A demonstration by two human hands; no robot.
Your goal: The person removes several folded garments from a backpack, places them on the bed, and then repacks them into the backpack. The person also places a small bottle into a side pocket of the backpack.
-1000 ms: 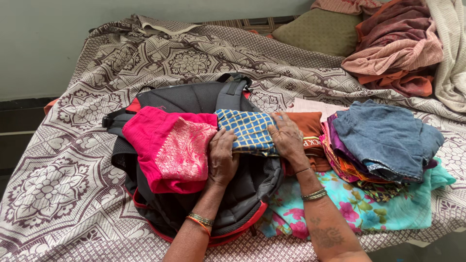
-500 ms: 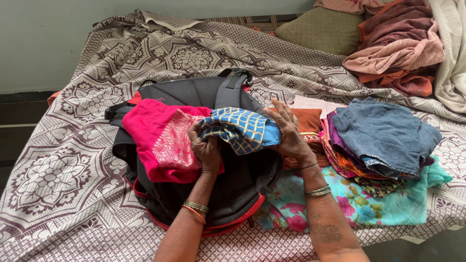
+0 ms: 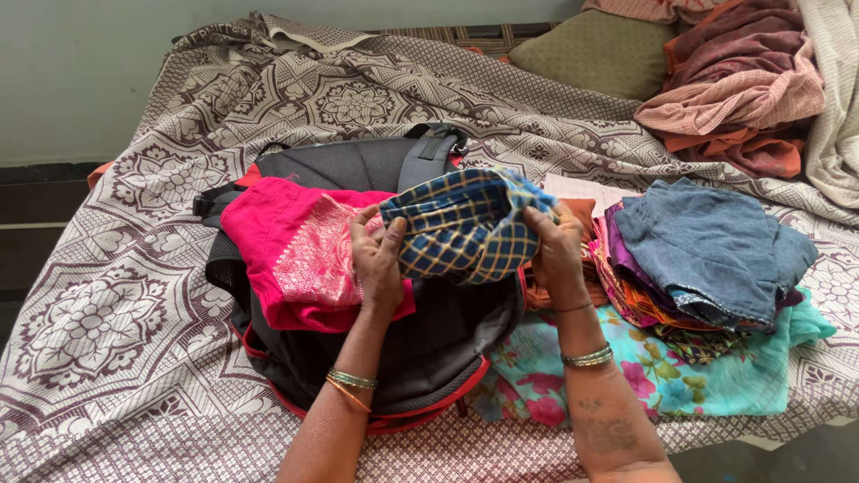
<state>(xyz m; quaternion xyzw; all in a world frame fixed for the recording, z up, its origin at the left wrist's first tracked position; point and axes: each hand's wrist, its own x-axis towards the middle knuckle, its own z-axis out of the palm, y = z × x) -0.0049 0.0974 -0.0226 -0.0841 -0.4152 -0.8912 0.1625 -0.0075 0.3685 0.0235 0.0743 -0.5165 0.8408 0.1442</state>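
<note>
I see my left hand (image 3: 376, 259) and right hand (image 3: 555, 250) each gripping an end of the blue checked cloth (image 3: 461, 224), its length spanning crosswise above the backpack (image 3: 358, 165)

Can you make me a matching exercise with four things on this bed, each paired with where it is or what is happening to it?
Things:
1. blue checked cloth
2. pink cloth
3. backpack
4. denim piece

Descriptions:
A. lies open on the patterned bedspread
B. tops the folded pile
C. held by the left hand and right hand
D. spread over the bag's left half

Pairs: 1-C, 2-D, 3-A, 4-B
</note>
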